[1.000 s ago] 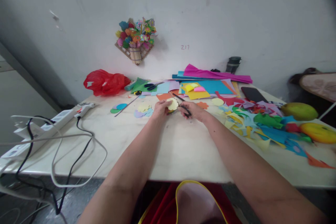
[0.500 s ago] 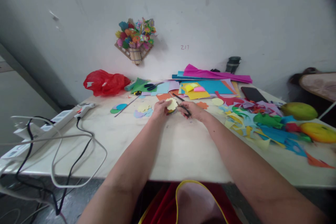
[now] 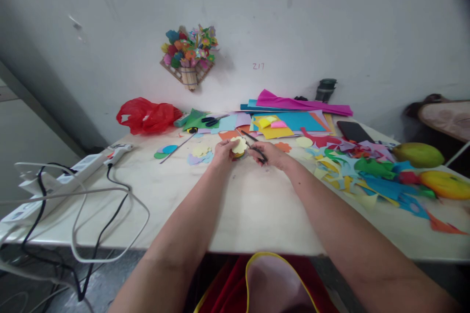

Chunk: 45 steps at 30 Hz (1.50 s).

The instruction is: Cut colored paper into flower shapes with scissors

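My left hand (image 3: 223,152) pinches a pale yellow paper flower (image 3: 239,145) with a scalloped edge; darker paper shows just beneath it. Closed around the handles of a pair of scissors (image 3: 261,153), my right hand (image 3: 270,153) is just right of the flower. The scissor blades are spread and point away from me, beside the flower's right edge. Left of my hands lie cut pale yellow flowers (image 3: 201,149) with lilac and light blue ones partly under them. An orange paper flower (image 3: 283,146) and a pale yellow paper circle (image 3: 304,142) lie to the right.
Paper scraps (image 3: 374,168) spread over the right side, near a phone (image 3: 354,132) and a green mango (image 3: 418,155). Coloured sheets (image 3: 293,122) lie at the back. A red plastic bag (image 3: 147,116) is back left; a power strip (image 3: 79,168) with loose cables occupies the left edge.
The scissors have shifted slightly away from the flower's right edge, and the flower has turned a little in my left hand. Everything else stays in place.
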Available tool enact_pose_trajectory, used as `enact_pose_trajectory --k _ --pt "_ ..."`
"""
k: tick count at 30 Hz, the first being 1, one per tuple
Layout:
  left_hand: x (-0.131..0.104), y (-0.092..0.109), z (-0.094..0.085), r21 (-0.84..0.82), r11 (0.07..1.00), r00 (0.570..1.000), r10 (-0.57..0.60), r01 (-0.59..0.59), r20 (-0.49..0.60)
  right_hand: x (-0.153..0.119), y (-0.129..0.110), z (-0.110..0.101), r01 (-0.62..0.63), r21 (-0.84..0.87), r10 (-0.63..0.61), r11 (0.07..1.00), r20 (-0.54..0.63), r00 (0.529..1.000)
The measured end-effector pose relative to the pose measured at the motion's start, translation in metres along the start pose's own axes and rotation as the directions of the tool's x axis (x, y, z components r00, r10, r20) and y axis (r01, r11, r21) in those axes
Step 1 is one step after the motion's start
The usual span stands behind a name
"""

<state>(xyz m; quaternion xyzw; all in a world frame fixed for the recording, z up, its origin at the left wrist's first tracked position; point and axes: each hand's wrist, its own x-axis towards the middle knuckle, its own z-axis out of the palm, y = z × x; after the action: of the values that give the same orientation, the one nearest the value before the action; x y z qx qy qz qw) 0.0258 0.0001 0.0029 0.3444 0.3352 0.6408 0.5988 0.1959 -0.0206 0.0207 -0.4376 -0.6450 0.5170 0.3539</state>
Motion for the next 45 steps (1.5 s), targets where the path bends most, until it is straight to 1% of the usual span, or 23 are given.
enact_pose_trajectory --k 4,9,15,21,29,34,37,42,45 --pt "-0.001 0.001 0.000 0.010 1.000 1.000 -0.001 0.001 0.018 -0.002 -0.001 -0.002 0.023 -0.042 -0.023 0.999 0.017 1.000" --pt "-0.001 0.001 0.001 0.027 1.000 1.000 -0.009 0.008 0.025 -0.002 0.000 -0.004 0.032 -0.033 -0.031 0.999 0.028 0.999" --pt "0.003 -0.003 0.000 0.029 0.999 0.999 0.029 -0.029 -0.021 0.004 0.009 -0.004 0.055 -0.069 -0.053 0.996 0.039 0.998" --pt "0.002 -0.005 0.002 0.032 0.998 0.998 0.059 -0.058 -0.038 0.007 0.012 -0.005 0.055 -0.092 -0.052 0.994 0.034 0.998" --pt "-0.001 -0.005 0.007 0.040 0.997 0.995 0.067 -0.064 -0.077 0.005 0.008 -0.002 0.043 -0.075 -0.042 0.996 0.012 0.999" --pt "-0.004 -0.003 0.011 0.044 0.998 0.989 0.055 -0.049 -0.139 0.003 0.005 0.000 0.029 -0.070 -0.030 0.997 -0.006 1.000" --pt "-0.003 -0.004 0.012 0.035 0.998 0.988 0.047 -0.042 -0.146 0.003 0.003 0.001 0.015 -0.040 -0.016 0.999 -0.012 1.000" --pt "-0.003 -0.007 0.012 0.022 0.999 0.990 0.050 -0.048 -0.130 0.003 0.001 0.003 0.014 -0.048 -0.016 0.999 -0.029 0.999" --pt "-0.004 -0.007 0.014 0.014 0.999 0.985 0.054 -0.052 -0.165 0.001 -0.002 0.005 0.014 -0.032 -0.015 0.999 -0.029 0.999"
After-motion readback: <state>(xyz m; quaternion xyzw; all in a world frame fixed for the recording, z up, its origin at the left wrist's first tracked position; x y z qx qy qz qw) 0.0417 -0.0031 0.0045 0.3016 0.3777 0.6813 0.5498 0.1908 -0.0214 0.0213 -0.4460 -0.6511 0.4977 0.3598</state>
